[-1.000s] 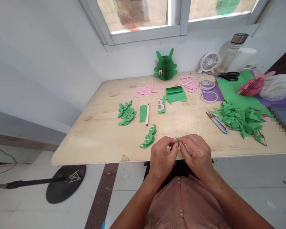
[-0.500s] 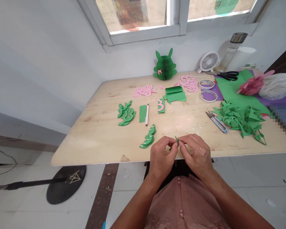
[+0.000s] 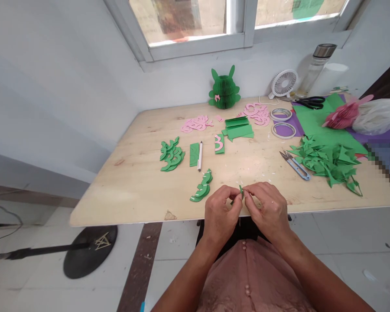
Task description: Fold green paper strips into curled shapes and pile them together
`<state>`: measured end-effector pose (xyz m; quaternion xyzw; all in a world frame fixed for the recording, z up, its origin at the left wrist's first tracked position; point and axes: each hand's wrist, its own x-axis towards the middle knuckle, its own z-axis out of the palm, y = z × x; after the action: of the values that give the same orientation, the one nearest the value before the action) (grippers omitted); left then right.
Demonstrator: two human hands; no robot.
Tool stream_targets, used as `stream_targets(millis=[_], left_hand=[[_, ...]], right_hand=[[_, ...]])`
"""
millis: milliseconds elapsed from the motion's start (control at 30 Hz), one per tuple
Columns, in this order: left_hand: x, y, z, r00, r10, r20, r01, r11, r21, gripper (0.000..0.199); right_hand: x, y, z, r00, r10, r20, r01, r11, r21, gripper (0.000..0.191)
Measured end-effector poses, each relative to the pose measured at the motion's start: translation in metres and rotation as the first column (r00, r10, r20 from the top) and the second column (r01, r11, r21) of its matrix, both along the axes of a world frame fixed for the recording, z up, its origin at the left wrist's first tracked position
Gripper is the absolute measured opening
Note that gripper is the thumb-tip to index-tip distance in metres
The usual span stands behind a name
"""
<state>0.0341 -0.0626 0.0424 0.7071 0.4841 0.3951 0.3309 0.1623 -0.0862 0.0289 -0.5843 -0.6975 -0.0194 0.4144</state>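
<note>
My left hand (image 3: 220,214) and my right hand (image 3: 269,210) meet at the near edge of the wooden table (image 3: 139,182). Their fingertips pinch one small green paper piece (image 3: 241,191) between them; most of it is hidden by the fingers. Just left of my left hand lies a short stack of curved green paper pieces with white tape strips (image 3: 202,187). Thread snips (image 3: 295,165) lie to the right, beyond my right hand.
Farther back lie more green cut-outs (image 3: 171,154), a white pen (image 3: 200,155), folded green paper (image 3: 238,128), pink cut-outs (image 3: 196,123), tape rolls (image 3: 283,129), a heap of green scraps (image 3: 329,159), scissors (image 3: 312,103), a small fan (image 3: 284,83), a bottle (image 3: 318,65) and a green paper figure (image 3: 224,89).
</note>
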Motion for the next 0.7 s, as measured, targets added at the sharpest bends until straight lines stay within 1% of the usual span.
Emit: stream_targets(millis=[167, 267, 333, 467, 533, 633, 700], left_hand=[[0.0012, -0.0003, 0.0011, 1.000, 0.009, 0.003, -0.009, 1.000, -0.003, 0.011], [0.0011, -0.0003, 0.0017, 1.000, 0.017, 0.011, -0.017, 1.000, -0.025, 0.011], [0.0006, 0.0004, 0.0013, 0.999, 0.022, 0.040, -0.019, 0.998, -0.063, 0.011], [0.0000, 0.0024, -0.0009, 0.988, 0.018, 0.152, 0.009, 0.984, -0.176, 0.010], [0.0003, 0.0032, -0.0011, 0.983, 0.025, 0.181, 0.013, 0.979, -0.202, 0.010], [0.0012, 0.0036, 0.0004, 0.986, 0.049, 0.162, -0.019, 0.984, -0.178, 0.010], [0.0017, 0.0034, 0.0015, 0.988, 0.062, 0.142, -0.041, 0.988, -0.146, 0.010]], right_hand=[[-0.0006, 0.0013, -0.0009, 0.997, -0.037, 0.061, 0.036, 0.999, 0.024, 0.011], [-0.0006, 0.0021, -0.0016, 0.997, -0.043, 0.065, 0.041, 0.999, 0.034, 0.011], [-0.0001, 0.0023, -0.0020, 0.998, -0.042, 0.043, 0.041, 0.999, 0.028, 0.011], [0.0013, 0.0017, -0.0018, 0.999, -0.038, -0.025, 0.038, 0.999, 0.007, 0.010], [0.0015, 0.0009, -0.0009, 0.999, -0.035, -0.021, 0.035, 0.999, 0.007, 0.009], [0.0010, -0.0009, 0.0010, 0.999, -0.036, 0.023, 0.036, 0.999, 0.020, 0.009], [0.0006, -0.0026, 0.0024, 0.998, -0.054, 0.043, 0.052, 0.997, 0.053, 0.008]])
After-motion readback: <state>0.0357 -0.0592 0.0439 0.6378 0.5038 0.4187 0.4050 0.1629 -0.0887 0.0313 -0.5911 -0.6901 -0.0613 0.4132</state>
